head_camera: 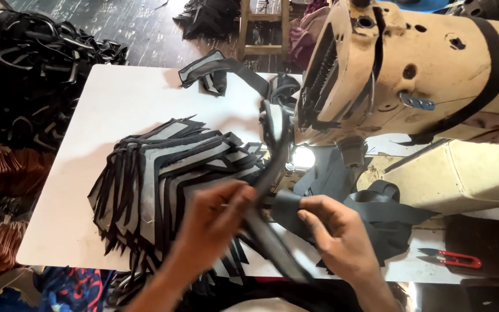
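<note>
- Our left hand (212, 222) pinches a long black fabric strip (272, 173) that runs up toward the needle of the cream-coloured industrial sewing machine (411, 75).
- Our right hand (342, 234) closes its fingers on a dark grey cut fabric piece (287, 205) near the bench's front edge.
- A fanned stack of grey-and-black trimmed panels (168, 173) lies at the bench's middle, seemingly finished.
- Red thread snips (451, 258) rest at the front right corner.

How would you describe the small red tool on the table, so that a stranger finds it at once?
Start at the big beige sewing machine and go down to the white table edge at the right. There lie the thread snips, beyond the right hand: the only red thing among black fabric pieces.
</note>
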